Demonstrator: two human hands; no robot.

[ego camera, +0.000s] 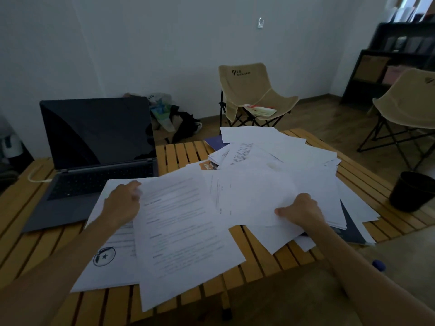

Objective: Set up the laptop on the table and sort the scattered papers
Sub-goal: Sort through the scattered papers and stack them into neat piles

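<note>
A dark laptop (pixel 94 147) stands open on the left of the wooden slatted table (pixel 181 151), its screen black. White papers (pixel 270 161) lie scattered over the table's middle and right. My left hand (pixel 123 204) pinches the top left edge of a printed sheet (pixel 181 236) that lies over a sheet with a round stamp (pixel 104 256). My right hand (pixel 302 211) grips a bundle of white sheets (pixel 254 196) at its lower right corner, thumb on top.
Two beige folding chairs (pixel 251 90) (pixel 409 102) stand beyond the table. A black bin (pixel 410 191) sits by the table's right edge. Bags (pixel 174 116) lie against the wall behind the laptop. A dark shelf (pixel 386 60) fills the right corner. A white cable (pixel 35 177) runs from the laptop's left.
</note>
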